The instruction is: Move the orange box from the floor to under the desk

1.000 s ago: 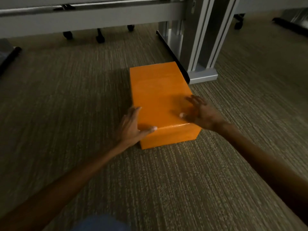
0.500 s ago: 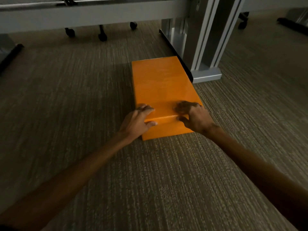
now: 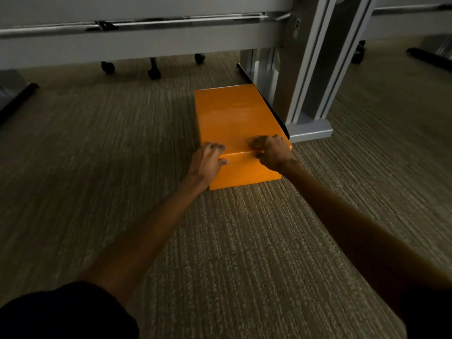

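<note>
The orange box lies lengthwise on the carpet, its far end beneath the desk's front edge and its right side close along the desk leg. My left hand grips the box's near left corner, fingers curled over the top edge and thumb on the front face. My right hand is curled over the near right top edge. Both arms are stretched forward. The grey desk spans the top of the view.
The desk leg's foot sticks out on the floor right of the box. Chair casters stand farther back under the desk. A dark base lies at the far left. Open carpet stretches left of the box.
Both hands shifted from lying flat on the box's top to curling over its near edge. The box has slid away from me, farther under the desk beside the leg.
</note>
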Action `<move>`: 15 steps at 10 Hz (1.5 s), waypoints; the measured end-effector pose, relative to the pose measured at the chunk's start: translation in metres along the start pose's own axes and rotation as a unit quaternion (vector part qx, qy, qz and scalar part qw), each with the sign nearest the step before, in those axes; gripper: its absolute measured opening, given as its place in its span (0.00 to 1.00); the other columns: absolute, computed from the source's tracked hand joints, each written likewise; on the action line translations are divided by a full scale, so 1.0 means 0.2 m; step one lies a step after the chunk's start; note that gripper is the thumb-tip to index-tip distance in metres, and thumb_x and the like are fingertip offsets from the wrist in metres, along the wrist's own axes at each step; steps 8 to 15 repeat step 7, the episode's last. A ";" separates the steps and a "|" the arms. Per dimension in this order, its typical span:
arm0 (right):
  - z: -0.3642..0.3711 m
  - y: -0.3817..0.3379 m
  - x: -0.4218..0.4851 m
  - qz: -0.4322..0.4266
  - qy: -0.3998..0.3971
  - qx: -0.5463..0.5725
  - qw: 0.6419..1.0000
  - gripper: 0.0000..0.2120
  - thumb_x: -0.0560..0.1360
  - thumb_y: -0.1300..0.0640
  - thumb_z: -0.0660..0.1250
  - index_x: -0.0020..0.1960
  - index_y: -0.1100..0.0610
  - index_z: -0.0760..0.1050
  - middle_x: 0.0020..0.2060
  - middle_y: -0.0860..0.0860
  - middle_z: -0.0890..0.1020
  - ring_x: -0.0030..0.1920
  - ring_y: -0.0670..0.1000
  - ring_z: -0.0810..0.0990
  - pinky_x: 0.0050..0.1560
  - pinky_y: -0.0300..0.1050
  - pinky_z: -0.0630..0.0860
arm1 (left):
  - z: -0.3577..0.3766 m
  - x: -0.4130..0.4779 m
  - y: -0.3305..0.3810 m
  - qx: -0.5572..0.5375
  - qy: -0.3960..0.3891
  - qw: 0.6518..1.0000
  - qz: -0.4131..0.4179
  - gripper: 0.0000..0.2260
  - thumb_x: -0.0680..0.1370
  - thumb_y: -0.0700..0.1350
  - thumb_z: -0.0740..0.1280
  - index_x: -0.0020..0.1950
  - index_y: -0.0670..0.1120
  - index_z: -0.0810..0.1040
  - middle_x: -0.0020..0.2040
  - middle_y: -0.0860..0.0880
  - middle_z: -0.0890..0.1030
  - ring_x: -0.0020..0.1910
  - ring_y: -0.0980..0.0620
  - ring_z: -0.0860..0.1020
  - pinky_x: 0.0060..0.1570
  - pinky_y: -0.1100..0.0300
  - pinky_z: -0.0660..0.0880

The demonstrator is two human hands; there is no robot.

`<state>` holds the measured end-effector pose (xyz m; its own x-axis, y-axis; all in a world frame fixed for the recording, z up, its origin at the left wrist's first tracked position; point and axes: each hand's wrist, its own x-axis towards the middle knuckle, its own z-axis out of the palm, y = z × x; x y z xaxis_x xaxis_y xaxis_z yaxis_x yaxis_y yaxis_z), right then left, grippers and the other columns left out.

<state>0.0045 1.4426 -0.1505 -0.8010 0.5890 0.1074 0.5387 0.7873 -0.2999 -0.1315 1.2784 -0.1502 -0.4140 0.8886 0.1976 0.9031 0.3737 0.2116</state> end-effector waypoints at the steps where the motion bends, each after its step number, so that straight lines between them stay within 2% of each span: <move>1: 0.00 0.01 0.09 -0.007 0.001 -0.009 1.000 0.21 0.74 0.59 0.71 0.66 0.51 0.77 0.65 0.50 0.80 0.65 0.56 0.77 0.68 0.55 0.71 | 0.01 0.07 -0.02 -0.006 -0.006 1.000 -0.017 0.23 0.78 0.49 0.67 0.71 0.42 0.71 0.70 0.41 0.73 0.69 0.42 0.70 0.63 0.47 0.71; 4: 0.06 0.05 0.14 0.003 0.012 0.031 0.999 0.22 0.74 0.59 0.70 0.68 0.51 0.75 0.67 0.52 0.78 0.67 0.58 0.75 0.70 0.60 0.68 | 0.04 0.12 -0.03 -0.023 0.000 0.999 -0.046 0.24 0.78 0.49 0.66 0.72 0.41 0.69 0.71 0.41 0.72 0.71 0.43 0.67 0.66 0.49 0.67; 5: 0.09 0.08 0.14 0.008 0.009 0.045 0.999 0.23 0.76 0.59 0.69 0.70 0.51 0.73 0.71 0.53 0.74 0.71 0.58 0.71 0.74 0.58 0.63 | 0.06 0.12 -0.03 -0.013 -0.029 0.999 -0.039 0.26 0.79 0.48 0.63 0.75 0.41 0.64 0.74 0.42 0.67 0.75 0.42 0.61 0.70 0.49 0.62; 6: 0.05 0.05 0.10 0.015 -0.012 0.056 0.998 0.29 0.73 0.56 0.72 0.72 0.51 0.69 0.74 0.52 0.69 0.75 0.56 0.64 0.76 0.54 0.57 | 0.03 0.08 -0.02 -0.010 -0.061 0.998 -0.032 0.29 0.79 0.47 0.64 0.77 0.40 0.57 0.77 0.42 0.61 0.77 0.42 0.55 0.74 0.50 0.57; 7: 0.00 0.01 0.05 -0.021 -0.054 0.032 0.998 0.39 0.71 0.55 0.75 0.77 0.53 0.61 0.78 0.53 0.63 0.78 0.56 0.56 0.76 0.57 0.52 | 0.01 0.04 -0.01 -0.049 -0.061 0.996 -0.035 0.35 0.80 0.49 0.62 0.78 0.39 0.46 0.80 0.40 0.47 0.79 0.43 0.46 0.76 0.49 0.49; 15: 0.00 0.01 0.05 -0.021 -0.054 0.032 0.998 0.39 0.71 0.55 0.75 0.77 0.53 0.61 0.78 0.53 0.63 0.78 0.56 0.56 0.76 0.57 0.52 | 0.01 0.04 -0.01 -0.049 -0.061 0.996 -0.035 0.35 0.80 0.49 0.62 0.78 0.39 0.46 0.80 0.40 0.47 0.79 0.43 0.46 0.76 0.49 0.49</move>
